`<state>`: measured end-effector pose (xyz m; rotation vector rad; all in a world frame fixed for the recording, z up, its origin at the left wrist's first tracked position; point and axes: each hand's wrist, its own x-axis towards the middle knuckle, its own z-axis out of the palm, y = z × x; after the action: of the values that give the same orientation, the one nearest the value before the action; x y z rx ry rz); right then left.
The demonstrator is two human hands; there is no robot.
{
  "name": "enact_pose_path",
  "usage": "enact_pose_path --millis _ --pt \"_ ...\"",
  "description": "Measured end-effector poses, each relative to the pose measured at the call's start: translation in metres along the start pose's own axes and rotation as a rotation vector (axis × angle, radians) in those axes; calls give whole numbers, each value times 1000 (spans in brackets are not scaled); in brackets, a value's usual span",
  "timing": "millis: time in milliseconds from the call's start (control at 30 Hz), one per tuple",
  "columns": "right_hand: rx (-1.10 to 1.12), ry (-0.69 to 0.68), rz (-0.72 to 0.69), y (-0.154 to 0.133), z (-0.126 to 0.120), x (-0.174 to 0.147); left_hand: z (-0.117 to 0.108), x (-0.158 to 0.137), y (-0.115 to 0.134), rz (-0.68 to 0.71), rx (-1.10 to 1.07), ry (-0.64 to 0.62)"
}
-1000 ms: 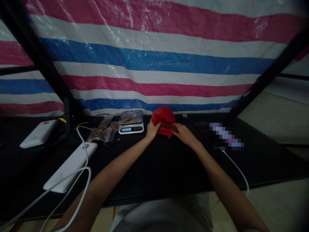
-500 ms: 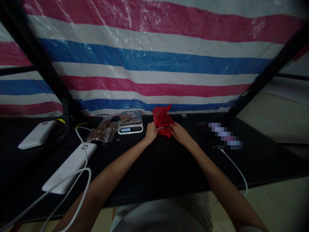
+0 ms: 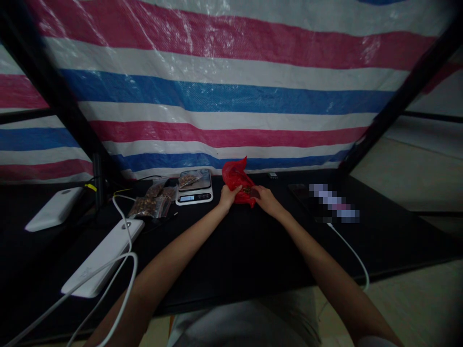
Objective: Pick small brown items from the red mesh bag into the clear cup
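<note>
A red plastic bag point(image 3: 234, 172) stands with its mouth open on the black table, some brownish bits showing inside. My left hand point(image 3: 228, 196) grips the bag's left edge between thumb and fingers. At the bag's right edge is my right hand point(image 3: 265, 197), its fingers closed and partly hidden; a small dark patch shows at the fingertips, too dim to name. Left of the bag sits a white digital scale point(image 3: 194, 197) with a lit display, and a small clear bag of brown pieces point(image 3: 188, 180) rests on its plate.
Several clear zip bags of brown pieces point(image 3: 146, 206) lie left of the scale. White power banks point(image 3: 97, 262) point(image 3: 54, 209) and a looping white cable point(image 3: 134, 270) occupy the left side. A phone point(image 3: 300, 193) with a cable lies at right. Striped sheeting point(image 3: 231, 99) hangs behind.
The red bag's mouth is wider, and the brownish contents now show. My right hand's fingers have shifted at its edge. The whole view has tilted slightly.
</note>
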<state>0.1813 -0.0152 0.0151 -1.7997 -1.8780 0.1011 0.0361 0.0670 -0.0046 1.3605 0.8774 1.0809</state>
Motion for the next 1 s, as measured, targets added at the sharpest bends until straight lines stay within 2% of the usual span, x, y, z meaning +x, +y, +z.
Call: enact_pose_path --millis 167,467,800,933,1000 --pt "150 30 46 4 2 3 -1 -1 -1 57 -78 -75" --pt "236 -9 51 1 3 2 0 0 4 91 139 -37" --pt "296 -39 105 4 2 3 -3 0 9 -32 248 16" --pt "366 -46 82 4 -1 1 -4 -1 9 -82 233 88" --pt "325 -49 86 3 -5 0 -5 -2 9 -94 196 96"
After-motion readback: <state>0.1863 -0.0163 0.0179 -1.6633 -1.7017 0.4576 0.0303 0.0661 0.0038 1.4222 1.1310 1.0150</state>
